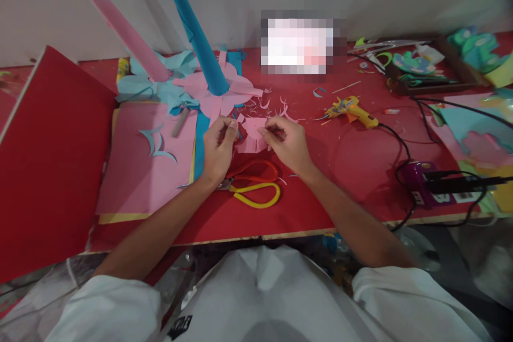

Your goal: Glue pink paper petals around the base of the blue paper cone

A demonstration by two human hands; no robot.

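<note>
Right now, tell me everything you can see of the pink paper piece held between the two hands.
The pink paper piece is small, thin and pale pink, apparently cut craft paper, its lower edge slit into short flaps. It is held just above the red table, pinched by the left hand at one side and the right hand at the other. Fingers hide its ends. The scissors lie just below it.

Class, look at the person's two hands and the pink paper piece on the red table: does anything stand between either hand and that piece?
Nothing visible does. The left hand and right hand both already pinch the pink paper piece between them. The scissors lie nearer the person, under the wrists, and the glue gun rests apart to the right.
</note>
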